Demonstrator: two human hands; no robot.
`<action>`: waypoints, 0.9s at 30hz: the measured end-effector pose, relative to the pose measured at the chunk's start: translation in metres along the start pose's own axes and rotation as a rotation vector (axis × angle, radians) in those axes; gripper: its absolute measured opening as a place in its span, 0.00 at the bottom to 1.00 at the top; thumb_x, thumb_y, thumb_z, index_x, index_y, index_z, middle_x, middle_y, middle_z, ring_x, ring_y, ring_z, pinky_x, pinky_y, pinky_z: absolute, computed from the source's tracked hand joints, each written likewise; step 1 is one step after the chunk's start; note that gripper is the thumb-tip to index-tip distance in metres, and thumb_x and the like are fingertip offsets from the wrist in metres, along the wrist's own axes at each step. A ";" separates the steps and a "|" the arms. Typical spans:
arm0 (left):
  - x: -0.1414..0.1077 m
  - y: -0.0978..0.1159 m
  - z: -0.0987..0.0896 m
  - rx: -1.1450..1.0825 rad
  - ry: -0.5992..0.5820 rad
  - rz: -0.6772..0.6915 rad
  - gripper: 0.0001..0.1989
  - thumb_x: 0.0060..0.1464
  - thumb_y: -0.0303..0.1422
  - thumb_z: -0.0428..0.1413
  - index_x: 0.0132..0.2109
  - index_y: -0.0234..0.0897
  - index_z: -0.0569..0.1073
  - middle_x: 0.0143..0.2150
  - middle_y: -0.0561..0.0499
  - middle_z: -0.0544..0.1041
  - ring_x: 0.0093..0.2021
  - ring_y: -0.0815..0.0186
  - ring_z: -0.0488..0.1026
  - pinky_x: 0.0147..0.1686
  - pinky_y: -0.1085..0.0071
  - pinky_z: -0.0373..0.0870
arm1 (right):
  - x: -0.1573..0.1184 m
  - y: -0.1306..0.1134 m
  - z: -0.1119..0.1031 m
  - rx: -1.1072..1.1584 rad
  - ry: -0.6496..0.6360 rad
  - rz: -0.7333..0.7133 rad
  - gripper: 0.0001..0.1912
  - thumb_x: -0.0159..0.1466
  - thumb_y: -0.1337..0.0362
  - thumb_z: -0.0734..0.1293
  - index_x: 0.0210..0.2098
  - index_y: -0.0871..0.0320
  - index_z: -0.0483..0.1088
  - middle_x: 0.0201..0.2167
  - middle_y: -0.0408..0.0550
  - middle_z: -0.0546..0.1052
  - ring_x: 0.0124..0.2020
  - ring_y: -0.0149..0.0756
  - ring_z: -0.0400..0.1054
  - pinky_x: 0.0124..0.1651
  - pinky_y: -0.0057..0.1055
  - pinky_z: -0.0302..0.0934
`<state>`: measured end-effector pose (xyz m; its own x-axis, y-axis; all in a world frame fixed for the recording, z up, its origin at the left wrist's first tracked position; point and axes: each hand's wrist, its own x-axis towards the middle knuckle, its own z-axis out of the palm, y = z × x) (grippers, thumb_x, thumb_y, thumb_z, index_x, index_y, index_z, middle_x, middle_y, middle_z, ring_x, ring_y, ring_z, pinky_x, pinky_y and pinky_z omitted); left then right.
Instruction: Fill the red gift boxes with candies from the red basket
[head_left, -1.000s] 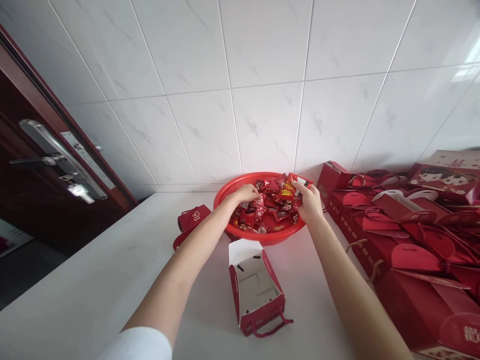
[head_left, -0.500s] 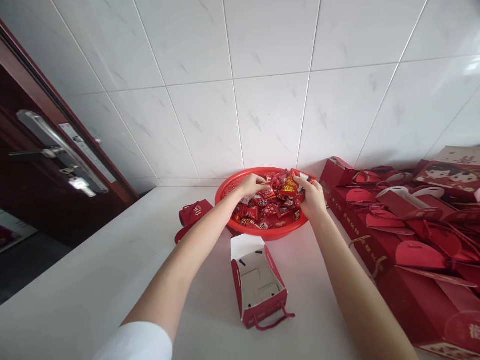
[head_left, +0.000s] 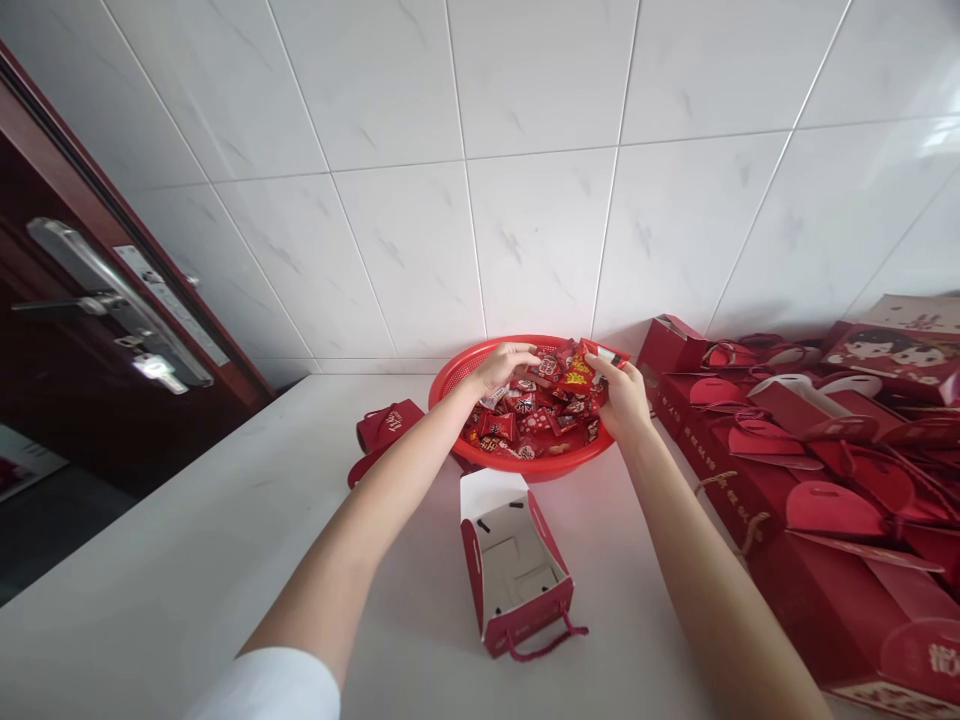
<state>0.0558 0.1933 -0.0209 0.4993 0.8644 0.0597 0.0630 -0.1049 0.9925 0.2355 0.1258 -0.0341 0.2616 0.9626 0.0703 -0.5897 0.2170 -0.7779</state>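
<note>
A red plastic basket (head_left: 450, 385) with many wrapped candies (head_left: 525, 412) stands against the wall. My left hand (head_left: 508, 367) is over its left part, fingers bent and slightly apart above the candies; nothing shows held in them. At the basket's right rim, my right hand (head_left: 621, 392) is closed on red candy packets, one of them with yellow print (head_left: 579, 372). In front of the basket lies an open red gift box (head_left: 521, 570), white inside, its rope handle toward me and no candy in it.
Many red gift boxes (head_left: 832, 580) crowd the right side of the white table (head_left: 225, 530). Another small red box (head_left: 390, 425) lies left of the basket, partly behind my left forearm. A dark red door (head_left: 67, 370) with keys in its lock is at far left.
My left hand has shifted slightly left and its fingers have spread from a pinch over the candies. My right hand keeps its packets at the rim.
</note>
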 end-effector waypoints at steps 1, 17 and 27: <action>-0.001 0.001 0.001 0.000 -0.004 -0.008 0.17 0.40 0.41 0.68 0.29 0.37 0.70 0.27 0.55 0.73 0.32 0.61 0.79 0.37 0.66 0.71 | 0.000 0.000 0.000 0.000 -0.002 0.001 0.11 0.44 0.67 0.77 0.26 0.58 0.75 0.23 0.45 0.81 0.32 0.45 0.80 0.36 0.35 0.77; -0.073 0.025 0.026 0.096 0.256 0.171 0.22 0.46 0.45 0.68 0.44 0.35 0.80 0.39 0.49 0.81 0.38 0.65 0.74 0.37 0.71 0.69 | -0.021 -0.016 0.013 -0.102 -0.274 0.034 0.20 0.40 0.61 0.83 0.29 0.60 0.77 0.26 0.46 0.82 0.29 0.41 0.78 0.33 0.32 0.74; -0.155 0.049 0.027 -0.044 0.164 0.251 0.20 0.52 0.38 0.68 0.52 0.39 0.80 0.46 0.46 0.82 0.45 0.60 0.78 0.46 0.67 0.74 | -0.075 -0.060 0.036 -0.373 -0.577 -0.058 0.14 0.54 0.59 0.79 0.37 0.59 0.79 0.29 0.46 0.82 0.30 0.37 0.77 0.32 0.29 0.72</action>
<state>0.0049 0.0410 0.0156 0.3483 0.8822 0.3168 -0.0839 -0.3072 0.9479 0.2241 0.0466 0.0295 -0.2244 0.9060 0.3589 -0.2573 0.3002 -0.9185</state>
